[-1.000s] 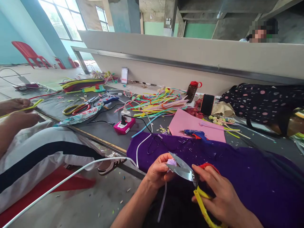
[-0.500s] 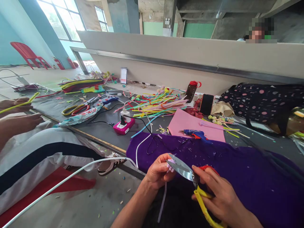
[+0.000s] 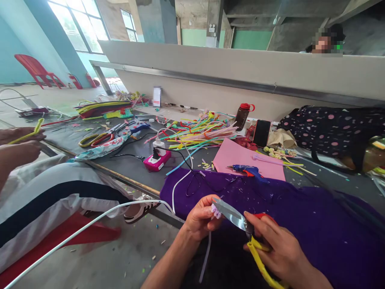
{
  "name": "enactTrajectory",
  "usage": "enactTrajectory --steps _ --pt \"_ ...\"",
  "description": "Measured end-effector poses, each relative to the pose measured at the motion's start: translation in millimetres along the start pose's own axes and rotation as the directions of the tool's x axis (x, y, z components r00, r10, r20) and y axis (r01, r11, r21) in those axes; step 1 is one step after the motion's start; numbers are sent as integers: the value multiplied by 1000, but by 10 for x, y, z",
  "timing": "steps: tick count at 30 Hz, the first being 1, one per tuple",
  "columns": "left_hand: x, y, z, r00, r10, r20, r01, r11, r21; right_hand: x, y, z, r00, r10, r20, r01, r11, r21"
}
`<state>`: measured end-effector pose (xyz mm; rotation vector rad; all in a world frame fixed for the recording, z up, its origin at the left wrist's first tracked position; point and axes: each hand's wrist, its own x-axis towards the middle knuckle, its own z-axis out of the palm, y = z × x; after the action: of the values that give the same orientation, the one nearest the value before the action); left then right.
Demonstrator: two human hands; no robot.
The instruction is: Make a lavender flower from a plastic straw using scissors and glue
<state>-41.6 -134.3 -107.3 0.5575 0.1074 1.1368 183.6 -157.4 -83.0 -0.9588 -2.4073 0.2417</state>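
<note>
Between the fingertips of my left hand (image 3: 201, 216) is a small lilac pipe-cleaner flower (image 3: 215, 210), its pale stem (image 3: 205, 257) hanging below. My right hand (image 3: 278, 247) grips a pair of scissors (image 3: 231, 214) with one yellow and one red handle. The blades are together, and their tips lie against the flower near my left fingers. Both hands are over the purple cloth (image 3: 300, 216). Beyond them a blue glue gun (image 3: 248, 170) rests at the front of a pink sheet (image 3: 240, 154).
A magenta power socket (image 3: 157, 160) with plugs and a white cable lies left of the cloth. Behind are bundled pipe cleaners (image 3: 207, 134), a dark bottle (image 3: 243, 114), a phone (image 3: 261, 133) and a patterned bag (image 3: 327, 136). At left, a co-worker's hands (image 3: 22, 146) hold a yellow pipe cleaner.
The scissor blades have closed from slightly apart to together at the flower. My left hand has hardly moved. The co-worker's hands have shifted left and slightly down.
</note>
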Motion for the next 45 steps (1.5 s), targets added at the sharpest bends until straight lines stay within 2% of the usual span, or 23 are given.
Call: enactTrajectory --steps 6,9,15,21,31,35,38,41,45 --pt "-10 8 -21 1000 5 -8 -5 1000 11 15 -46 -215 992 128 -6 -128 991 -24" --pt "-8 -3 -26 1000 10 -21 -10 1000 29 36 -93 -280 992 118 47 -115 992 -58" --pt "-14 -14 -3 998 31 -63 -26 997 79 73 -128 -202 995 25 95 -20 998 -57" --pt "-33 4 14 995 45 -87 -34 992 119 48 -83 -182 993 4 122 2 999 -47" --pt "-32 20 35 996 47 -82 -35 990 139 18 -51 -150 997 -26 71 28 999 -19" --pt "-34 27 22 996 44 -73 -35 993 115 4 -41 -123 997 8 72 -7 1000 -11" --pt "-34 42 10 998 41 -53 -38 997 66 13 -52 -141 993 102 52 -104 994 36" --pt "-39 53 -10 999 32 -41 -32 999 0 28 -69 -166 979 183 90 -187 982 37" --pt "-41 44 -36 998 33 -45 -34 999 -37 45 -100 -147 988 132 84 -132 991 -6"
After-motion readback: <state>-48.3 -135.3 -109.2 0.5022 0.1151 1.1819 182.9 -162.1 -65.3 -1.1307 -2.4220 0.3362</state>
